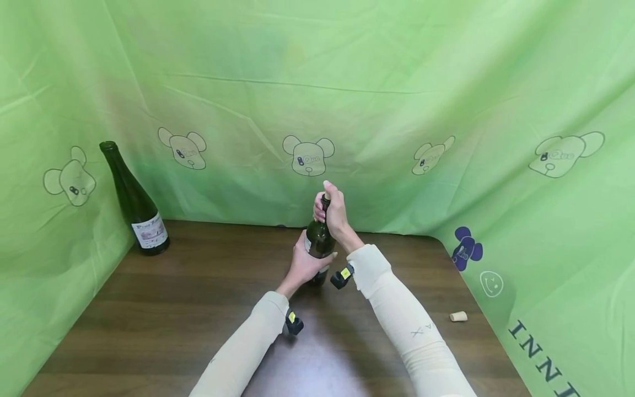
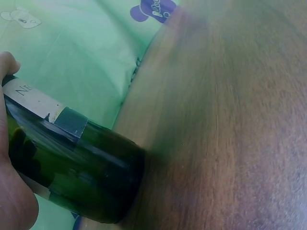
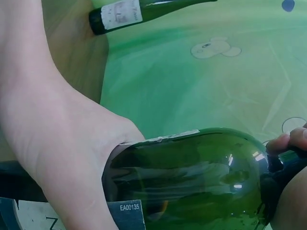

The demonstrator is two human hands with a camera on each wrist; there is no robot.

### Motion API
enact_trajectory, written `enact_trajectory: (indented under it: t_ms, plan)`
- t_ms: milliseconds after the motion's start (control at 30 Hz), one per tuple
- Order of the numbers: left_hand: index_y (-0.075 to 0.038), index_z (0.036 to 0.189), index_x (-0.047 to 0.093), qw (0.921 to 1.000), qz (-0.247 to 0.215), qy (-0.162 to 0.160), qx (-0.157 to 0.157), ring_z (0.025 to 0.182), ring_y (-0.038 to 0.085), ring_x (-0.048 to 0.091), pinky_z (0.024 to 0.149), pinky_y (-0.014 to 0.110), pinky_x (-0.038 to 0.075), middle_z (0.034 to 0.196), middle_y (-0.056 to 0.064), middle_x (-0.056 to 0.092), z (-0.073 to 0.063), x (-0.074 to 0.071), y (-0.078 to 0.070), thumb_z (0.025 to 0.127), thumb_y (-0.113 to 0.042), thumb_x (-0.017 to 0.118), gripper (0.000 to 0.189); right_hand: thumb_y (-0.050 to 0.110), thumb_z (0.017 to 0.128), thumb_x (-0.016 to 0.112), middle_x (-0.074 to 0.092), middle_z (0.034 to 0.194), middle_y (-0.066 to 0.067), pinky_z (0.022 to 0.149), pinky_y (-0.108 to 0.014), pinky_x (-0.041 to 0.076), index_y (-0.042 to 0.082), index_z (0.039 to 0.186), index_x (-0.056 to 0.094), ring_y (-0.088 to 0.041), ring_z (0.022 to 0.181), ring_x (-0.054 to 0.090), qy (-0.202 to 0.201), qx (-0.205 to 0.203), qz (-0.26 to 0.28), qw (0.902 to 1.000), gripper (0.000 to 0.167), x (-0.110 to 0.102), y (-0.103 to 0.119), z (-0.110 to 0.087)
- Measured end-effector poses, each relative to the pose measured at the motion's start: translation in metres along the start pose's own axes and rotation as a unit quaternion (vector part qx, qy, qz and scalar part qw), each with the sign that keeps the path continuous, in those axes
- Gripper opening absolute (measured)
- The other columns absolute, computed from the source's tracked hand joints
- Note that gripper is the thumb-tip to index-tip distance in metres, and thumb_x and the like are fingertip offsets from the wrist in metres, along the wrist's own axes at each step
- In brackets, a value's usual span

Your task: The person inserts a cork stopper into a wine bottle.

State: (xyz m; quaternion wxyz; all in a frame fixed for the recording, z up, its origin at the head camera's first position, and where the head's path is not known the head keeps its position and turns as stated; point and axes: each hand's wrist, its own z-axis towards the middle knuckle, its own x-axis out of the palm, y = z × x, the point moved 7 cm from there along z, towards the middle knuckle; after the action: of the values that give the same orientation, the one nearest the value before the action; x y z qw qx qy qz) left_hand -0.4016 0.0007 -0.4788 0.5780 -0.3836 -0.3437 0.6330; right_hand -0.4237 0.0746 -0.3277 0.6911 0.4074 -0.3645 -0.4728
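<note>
A dark green wine bottle stands upright on the wooden table, near its back edge. My left hand grips the lower part of its body, the thumb reaching across the front. Higher up, my right hand has its fingers curled round the neck, with the thumb up by the mouth. A small pale stub shows at the mouth, partly hidden by that hand. In the left wrist view, the base of the bottle meets the table beneath my left palm. The right wrist view shows its shoulder between both hands.
A second green bottle with a white label stands at the back left, beside the green cloth. On the right side of the table lies a loose cork. Green printed cloth hangs along the back and both sides.
</note>
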Motion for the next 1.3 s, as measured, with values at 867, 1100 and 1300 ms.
enact_trajectory:
  t_ms: [867, 1100, 1300]
  plan:
    - [-0.018, 0.135, 0.051, 0.9997, 0.021, -0.006, -0.011, 0.106, 0.02, 0.064, 0.096, 0.043, 0.052, 0.117, 0.004, 0.066, -0.002, 0.0, 0.0, 0.072, -0.033, 0.091, 0.076, 0.016, 0.103, 0.028, 0.056, 0.059, -0.01, 0.066, -0.029, 0.047, -0.021, 0.063, 0.043, -0.021, 0.06, 0.055, -0.013, -0.091, -0.08, 0.9926, 0.057, -0.005, 0.017, 0.005]
    - [-0.018, 0.134, 0.051, 0.9998, 0.019, -0.01, -0.004, 0.105, 0.02, 0.065, 0.096, 0.043, 0.052, 0.117, 0.004, 0.066, -0.002, -0.002, -0.001, 0.072, -0.033, 0.09, 0.075, 0.011, 0.097, 0.03, 0.048, 0.051, -0.002, 0.048, -0.031, 0.041, -0.02, 0.058, 0.039, -0.024, 0.045, 0.043, 0.001, -0.133, -0.054, 0.9896, 0.05, -0.001, 0.02, 0.009]
    - [-0.019, 0.131, 0.052, 0.9996, 0.021, -0.019, 0.0, 0.103, 0.019, 0.065, 0.094, 0.041, 0.052, 0.114, 0.003, 0.067, -0.001, -0.001, 0.0, 0.071, -0.033, 0.091, 0.073, 0.014, 0.095, 0.03, 0.045, 0.05, -0.001, 0.042, -0.032, 0.037, -0.019, 0.059, 0.036, -0.021, 0.043, 0.039, 0.019, -0.123, -0.009, 0.9922, 0.049, 0.0, 0.019, 0.01]
